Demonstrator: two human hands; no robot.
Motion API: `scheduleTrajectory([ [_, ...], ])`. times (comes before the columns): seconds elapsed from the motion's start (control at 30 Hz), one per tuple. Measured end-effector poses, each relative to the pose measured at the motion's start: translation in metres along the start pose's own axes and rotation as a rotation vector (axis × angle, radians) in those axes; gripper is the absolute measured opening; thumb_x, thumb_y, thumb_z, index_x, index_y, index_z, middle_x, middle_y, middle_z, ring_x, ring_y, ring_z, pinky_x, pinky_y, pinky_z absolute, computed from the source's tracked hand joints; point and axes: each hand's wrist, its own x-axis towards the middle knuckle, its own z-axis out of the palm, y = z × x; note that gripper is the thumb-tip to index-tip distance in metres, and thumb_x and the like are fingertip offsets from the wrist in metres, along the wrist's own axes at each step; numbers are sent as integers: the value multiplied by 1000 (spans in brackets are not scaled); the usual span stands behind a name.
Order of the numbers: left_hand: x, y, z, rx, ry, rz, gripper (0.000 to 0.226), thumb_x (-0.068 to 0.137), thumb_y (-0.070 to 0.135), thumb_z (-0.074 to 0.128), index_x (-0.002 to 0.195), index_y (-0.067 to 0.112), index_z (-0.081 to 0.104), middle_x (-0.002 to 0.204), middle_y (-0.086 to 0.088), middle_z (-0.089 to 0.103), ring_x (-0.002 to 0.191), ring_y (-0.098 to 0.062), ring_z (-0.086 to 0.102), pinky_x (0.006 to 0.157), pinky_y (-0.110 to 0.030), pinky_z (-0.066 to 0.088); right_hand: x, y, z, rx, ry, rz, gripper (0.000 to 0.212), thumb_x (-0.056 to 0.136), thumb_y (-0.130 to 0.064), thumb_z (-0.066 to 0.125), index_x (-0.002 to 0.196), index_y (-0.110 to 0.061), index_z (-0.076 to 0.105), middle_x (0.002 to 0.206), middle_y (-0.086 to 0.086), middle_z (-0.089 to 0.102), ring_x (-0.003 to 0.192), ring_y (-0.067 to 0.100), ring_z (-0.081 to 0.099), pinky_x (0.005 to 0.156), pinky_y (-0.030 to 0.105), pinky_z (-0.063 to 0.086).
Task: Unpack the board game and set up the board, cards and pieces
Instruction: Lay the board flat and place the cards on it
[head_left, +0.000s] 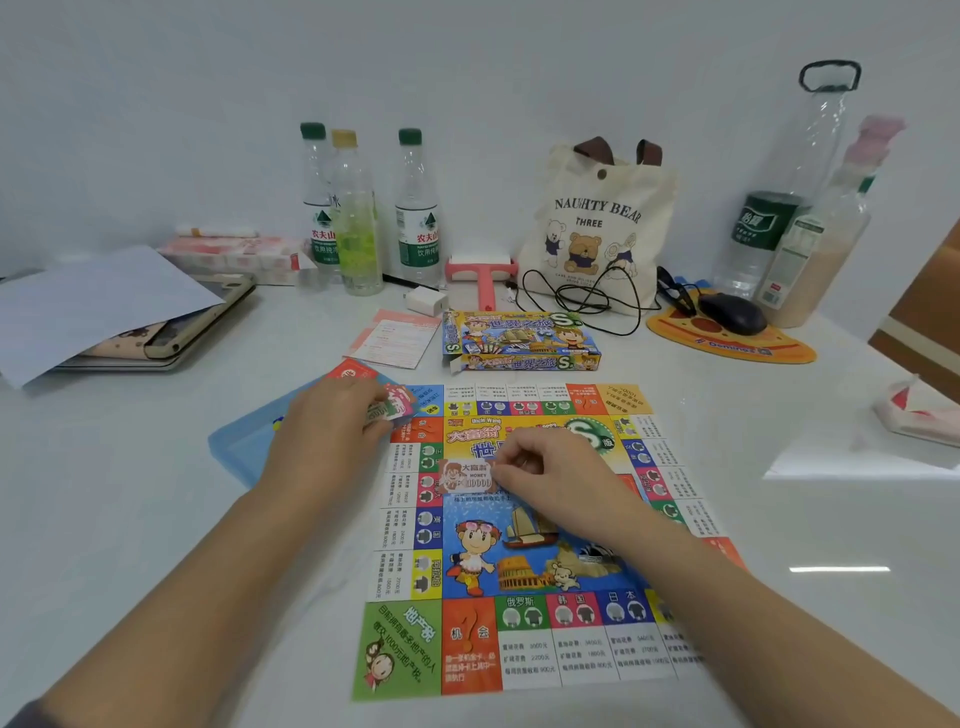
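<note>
The colourful paper game board (524, 566) lies unfolded flat on the white table in front of me. My left hand (327, 426) holds a small stack of play-money cards (392, 408) at the board's far left corner. My right hand (550, 473) pinches the edge of a single money card (467, 475) that rests on the board's centre. The game box (519, 340) lies behind the board. A red card (350, 371) peeks out beyond my left hand.
A blue plastic tray (244, 441) sits under the board's left side. An instruction sheet (395, 338) lies beside the box. Behind stand water bottles (415, 208), a tote bag (597, 228), a pink roller (483, 275), cables, and a mouse (732, 312) on an orange pad. A laptop under paper (104, 306) sits left.
</note>
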Motion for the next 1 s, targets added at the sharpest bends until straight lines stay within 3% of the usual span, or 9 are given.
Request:
scheduleTrajectory([
  [0.23,1,6,6,32,16,8,16,93,31,54,96,19,65,99,3,66,93,-15,56,73,-29,36,-1,3,1,3,3,-8,9,90,-23,63,82,-20,67,70,-11,60,60,1,50,58,14,41],
  [0.37,3,8,10,49,7,-33,18,94,30,48,87,21,62,94,3,66,89,-14,56,76,-31,41,-1,5,1,8,7,-12,9,89,-22,63,81,-22,66,68,-13,59,59,1,50,57,13,41],
  [0.57,3,10,12,170,-69,-30,25,95,37,48,113,24,58,115,4,61,110,-16,53,99,-36,33,-2,5,1,6,5,-19,10,90,-22,63,80,-24,66,69,-12,61,60,2,52,59,16,44],
  [0.83,-3,19,7,187,-139,-32,41,90,36,58,128,23,49,123,2,55,118,-18,48,108,-40,31,-3,5,1,5,3,-16,9,90,-24,63,81,-22,66,73,-6,65,69,14,60,66,30,51],
  [1.0,-6,22,1,-1,-80,-76,32,94,31,52,126,25,54,113,1,61,108,-18,53,98,-38,41,-3,4,1,3,3,-19,9,90,-24,62,81,-23,66,72,-7,64,68,12,59,66,30,50],
])
